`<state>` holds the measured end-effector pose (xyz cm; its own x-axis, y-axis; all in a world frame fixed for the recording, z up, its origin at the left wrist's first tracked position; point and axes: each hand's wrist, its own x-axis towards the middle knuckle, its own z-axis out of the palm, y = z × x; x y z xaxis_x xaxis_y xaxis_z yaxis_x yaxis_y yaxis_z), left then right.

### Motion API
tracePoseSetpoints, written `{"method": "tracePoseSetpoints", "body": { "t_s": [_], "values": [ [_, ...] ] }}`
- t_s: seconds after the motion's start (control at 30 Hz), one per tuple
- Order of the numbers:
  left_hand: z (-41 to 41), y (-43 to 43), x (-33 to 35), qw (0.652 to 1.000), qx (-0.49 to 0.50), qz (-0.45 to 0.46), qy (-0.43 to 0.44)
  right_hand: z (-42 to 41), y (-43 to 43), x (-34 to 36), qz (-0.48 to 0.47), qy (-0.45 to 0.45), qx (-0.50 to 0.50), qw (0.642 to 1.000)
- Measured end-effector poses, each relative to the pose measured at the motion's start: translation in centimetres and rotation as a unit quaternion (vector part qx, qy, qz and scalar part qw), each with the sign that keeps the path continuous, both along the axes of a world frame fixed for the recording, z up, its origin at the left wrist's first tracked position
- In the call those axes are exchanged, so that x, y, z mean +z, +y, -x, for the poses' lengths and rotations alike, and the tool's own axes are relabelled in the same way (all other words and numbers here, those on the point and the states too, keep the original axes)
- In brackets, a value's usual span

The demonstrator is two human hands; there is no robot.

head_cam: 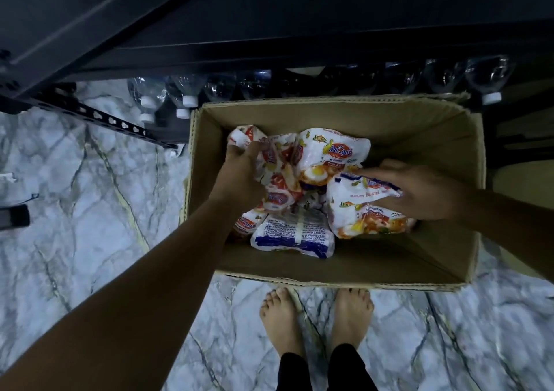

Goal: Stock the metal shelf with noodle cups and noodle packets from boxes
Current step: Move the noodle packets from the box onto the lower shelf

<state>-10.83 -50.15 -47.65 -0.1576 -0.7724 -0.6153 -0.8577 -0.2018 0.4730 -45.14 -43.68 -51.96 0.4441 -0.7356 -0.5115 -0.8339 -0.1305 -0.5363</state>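
Note:
An open cardboard box (443,150) stands on the floor below me, with several white and orange noodle packets (332,153) heaped in its bottom. My left hand (244,171) reaches into the left side of the heap and its fingers curl into the packets (275,162) there. At the right, my right hand (425,192) grips a packet (359,207) by its upper edge. One packet (295,236) lies face down at the front. The dark metal shelf (269,30) rises just behind the box.
Clear plastic water bottles (148,96) with white caps stand in a row on the shelf's lowest level behind the box. My bare feet (317,315) stand on the grey marble floor (90,210) at the box's front edge. Another box corner (521,186) shows at the right.

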Motion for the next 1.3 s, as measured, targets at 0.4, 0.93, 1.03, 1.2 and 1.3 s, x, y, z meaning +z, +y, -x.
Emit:
{"method": "tracePoseSetpoints", "body": {
  "t_s": [0.4, 0.93, 1.03, 1.2, 1.3],
  "values": [
    [1.6, 0.6, -1.2, 0.995, 0.003, 0.074, -0.062, -7.7, 0.5, -1.9, 0.079, -0.026, -0.145, 0.986],
    [2.8, 0.8, -7.7, 0.986, 0.143, 0.030, 0.079, -8.2, -0.5, -3.9, 0.115, 0.079, 0.087, 0.986],
    [2.2, 0.7, -8.7, 0.988, 0.125, 0.041, 0.081, -7.9, -0.9, -5.0, 0.101, 0.084, 0.085, 0.988],
    [2.0, 0.5, -10.0, 0.988, 0.114, 0.082, 0.064, -7.8, -0.2, -6.0, 0.108, 0.092, 0.070, 0.987],
    [2.0, 0.2, -10.3, 0.988, 0.105, 0.098, 0.059, -8.2, 0.1, -6.0, 0.109, 0.076, 0.042, 0.990]
  ]
}}
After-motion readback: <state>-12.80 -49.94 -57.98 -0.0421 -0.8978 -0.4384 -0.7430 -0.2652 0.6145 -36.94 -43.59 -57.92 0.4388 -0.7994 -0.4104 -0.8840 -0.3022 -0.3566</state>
